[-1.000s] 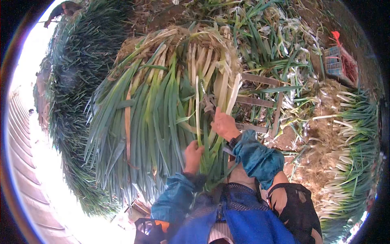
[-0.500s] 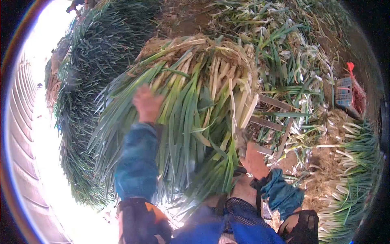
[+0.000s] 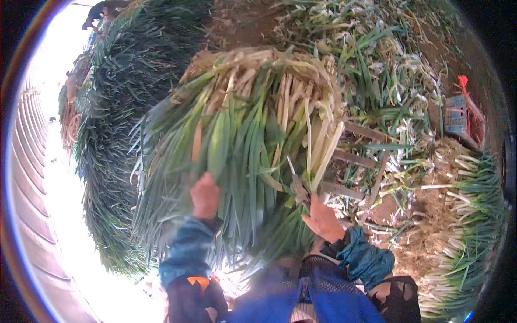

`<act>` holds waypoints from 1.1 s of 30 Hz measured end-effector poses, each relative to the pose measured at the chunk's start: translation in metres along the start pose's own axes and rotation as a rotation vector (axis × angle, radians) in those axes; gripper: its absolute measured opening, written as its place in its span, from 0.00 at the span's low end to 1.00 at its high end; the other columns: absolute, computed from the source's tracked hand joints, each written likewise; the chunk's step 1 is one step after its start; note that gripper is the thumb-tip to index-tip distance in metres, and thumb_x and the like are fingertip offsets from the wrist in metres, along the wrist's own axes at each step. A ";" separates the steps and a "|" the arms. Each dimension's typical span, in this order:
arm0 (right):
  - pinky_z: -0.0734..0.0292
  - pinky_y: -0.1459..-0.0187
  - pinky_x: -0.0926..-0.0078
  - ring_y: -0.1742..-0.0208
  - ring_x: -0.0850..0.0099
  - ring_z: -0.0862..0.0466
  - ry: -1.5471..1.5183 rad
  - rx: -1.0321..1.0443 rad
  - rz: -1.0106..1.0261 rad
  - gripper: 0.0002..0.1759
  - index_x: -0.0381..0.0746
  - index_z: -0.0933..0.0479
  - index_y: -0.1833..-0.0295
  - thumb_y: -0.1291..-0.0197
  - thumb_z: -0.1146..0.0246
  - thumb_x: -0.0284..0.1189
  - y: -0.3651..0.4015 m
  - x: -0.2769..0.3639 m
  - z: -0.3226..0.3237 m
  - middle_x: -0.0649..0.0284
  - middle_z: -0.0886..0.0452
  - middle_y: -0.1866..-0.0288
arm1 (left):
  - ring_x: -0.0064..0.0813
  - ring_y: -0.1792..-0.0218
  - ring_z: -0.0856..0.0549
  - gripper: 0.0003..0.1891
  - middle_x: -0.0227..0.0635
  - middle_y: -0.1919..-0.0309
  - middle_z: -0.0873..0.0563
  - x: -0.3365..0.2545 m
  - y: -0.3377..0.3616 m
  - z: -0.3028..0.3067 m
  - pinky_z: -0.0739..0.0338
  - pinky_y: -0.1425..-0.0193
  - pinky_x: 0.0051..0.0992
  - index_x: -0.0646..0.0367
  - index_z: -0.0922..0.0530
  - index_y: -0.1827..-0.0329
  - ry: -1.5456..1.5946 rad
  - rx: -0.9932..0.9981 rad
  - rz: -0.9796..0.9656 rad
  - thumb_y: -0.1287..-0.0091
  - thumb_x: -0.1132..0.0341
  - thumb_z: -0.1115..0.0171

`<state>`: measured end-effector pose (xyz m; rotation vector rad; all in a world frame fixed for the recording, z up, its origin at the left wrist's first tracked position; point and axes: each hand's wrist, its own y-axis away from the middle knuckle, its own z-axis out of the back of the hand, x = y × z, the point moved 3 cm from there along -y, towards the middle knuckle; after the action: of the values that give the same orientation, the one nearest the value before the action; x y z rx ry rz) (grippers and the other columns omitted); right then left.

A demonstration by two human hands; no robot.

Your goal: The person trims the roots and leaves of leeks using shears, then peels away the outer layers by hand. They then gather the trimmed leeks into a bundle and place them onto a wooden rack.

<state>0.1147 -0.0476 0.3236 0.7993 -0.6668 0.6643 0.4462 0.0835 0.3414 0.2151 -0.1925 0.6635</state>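
A big heap of long green onions (image 3: 242, 124) lies in front of me, roots at the far edge and leaves hanging toward me. My left hand (image 3: 205, 196), blurred, is closed around green onion leaves over the left half of the heap. My right hand (image 3: 325, 219) grips a tool (image 3: 299, 188) with a thin pointed metal tip, aimed up and left over the heap's right side. Its exact kind is hard to make out, and my fingers cover part of its handle.
Cleaned green onions (image 3: 463, 242) lie in a row at the right. Peeled leaves and scraps (image 3: 388, 81) cover the ground at the upper right, near wooden slats (image 3: 353, 159). A dense stack of green onions (image 3: 129, 107) stands left. A basket with red material (image 3: 464, 124) sits far right.
My left hand has drawn back toward me from the heap and closed on leaves. My right hand has risen slightly, and the tool's tip now shows clearly.
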 end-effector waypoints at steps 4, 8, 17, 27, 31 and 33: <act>0.25 0.68 0.56 0.66 0.45 0.21 0.009 0.049 0.030 0.37 0.29 0.44 0.41 0.50 0.35 0.35 0.002 0.033 0.002 0.41 0.24 0.65 | 0.45 0.78 0.19 0.04 0.41 0.81 0.22 -0.069 0.119 -0.008 0.25 0.75 0.41 0.55 0.29 0.70 0.251 0.086 -0.050 0.48 0.73 0.45; 0.23 0.70 0.56 0.69 0.48 0.19 0.076 0.073 0.055 0.34 0.28 0.42 0.43 0.50 0.36 0.35 0.008 0.044 -0.017 0.43 0.23 0.67 | 0.47 0.75 0.18 0.12 0.41 0.79 0.21 -0.112 0.198 -0.002 0.26 0.73 0.43 0.59 0.29 0.62 0.336 0.401 -0.086 0.47 0.66 0.40; 0.23 0.73 0.58 0.72 0.51 0.19 0.178 0.056 -0.015 0.31 0.25 0.40 0.47 0.52 0.37 0.33 0.012 -0.007 -0.023 0.46 0.23 0.72 | 0.49 0.54 0.24 0.22 0.50 0.53 0.26 -0.134 0.037 0.001 0.27 0.51 0.42 0.62 0.28 0.51 0.606 0.047 -0.147 0.46 0.62 0.36; 0.24 0.75 0.58 0.74 0.49 0.20 0.056 0.016 0.085 0.30 0.28 0.41 0.50 0.50 0.35 0.35 0.001 0.005 -0.023 0.48 0.23 0.75 | 0.49 0.54 0.23 0.19 0.46 0.59 0.24 -0.162 -0.003 -0.035 0.28 0.53 0.42 0.60 0.27 0.61 0.515 0.233 0.124 0.54 0.62 0.32; 0.23 0.74 0.57 0.73 0.50 0.18 0.106 -0.001 0.074 0.31 0.27 0.41 0.49 0.50 0.35 0.34 0.011 0.006 -0.020 0.46 0.22 0.74 | 0.48 0.55 0.23 0.18 0.46 0.61 0.23 -0.163 -0.005 -0.036 0.28 0.54 0.41 0.60 0.26 0.64 0.521 0.227 0.159 0.54 0.62 0.32; 0.23 0.73 0.55 0.73 0.48 0.19 0.018 0.106 0.077 0.34 0.24 0.41 0.46 0.52 0.34 0.33 0.029 0.012 -0.020 0.45 0.22 0.75 | 0.49 0.55 0.22 0.19 0.46 0.62 0.21 -0.158 -0.004 -0.045 0.28 0.54 0.41 0.61 0.25 0.62 0.567 0.217 0.179 0.55 0.62 0.31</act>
<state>0.1057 -0.0129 0.3345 0.8680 -0.6525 0.7807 0.3316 -0.0011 0.2586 0.2108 0.4106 0.8984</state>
